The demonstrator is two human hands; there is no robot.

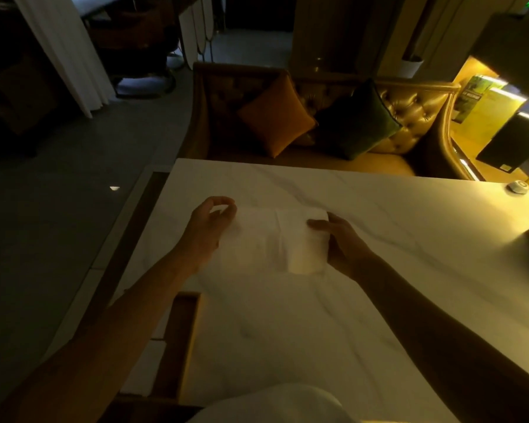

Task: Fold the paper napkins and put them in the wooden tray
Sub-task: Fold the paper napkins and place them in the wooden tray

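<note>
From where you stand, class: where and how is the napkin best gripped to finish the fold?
Pinch the napkin at its flat left edge, coming from the left hand's side. The right hand already holds the folded-over right flap; the left side lies flat and free.

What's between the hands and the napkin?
Nothing visible. The right hand already grips the napkin at its right edge; the left hand hovers at its left edge, bare table around.
</note>
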